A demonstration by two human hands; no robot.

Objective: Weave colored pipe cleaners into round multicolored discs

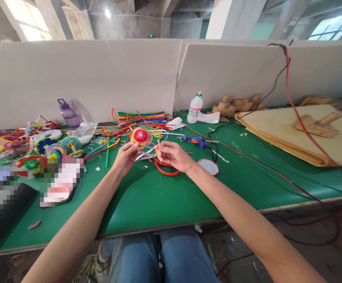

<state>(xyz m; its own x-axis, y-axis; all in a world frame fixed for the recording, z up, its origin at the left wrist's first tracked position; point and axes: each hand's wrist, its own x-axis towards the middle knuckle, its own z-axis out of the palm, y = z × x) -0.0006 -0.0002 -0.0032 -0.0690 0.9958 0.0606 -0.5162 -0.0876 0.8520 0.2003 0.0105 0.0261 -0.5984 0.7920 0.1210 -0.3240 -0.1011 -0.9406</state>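
Note:
My left hand (126,157) pinches the lower edge of a round pipe-cleaner disc (141,136), coiled in rings with a red and pink middle and a yellow and pale blue rim. The disc is held up above the table. Just to its right, my right hand (175,154) is closed, thumb against fingers; a small thin tip shows at the fingertips, too small to name. Below the right hand lie scissors with orange-red handles (171,173), their blades pointing left. Behind the disc is a pile of loose coloured pipe cleaners (141,117).
A blue glue gun (198,141) and a round white lid (208,167) lie to the right. A white bottle (195,108) and a purple bottle (69,114) stand behind. Finished-looking coiled pieces (55,151) sit left. A red cable (262,169) crosses the green table (165,204).

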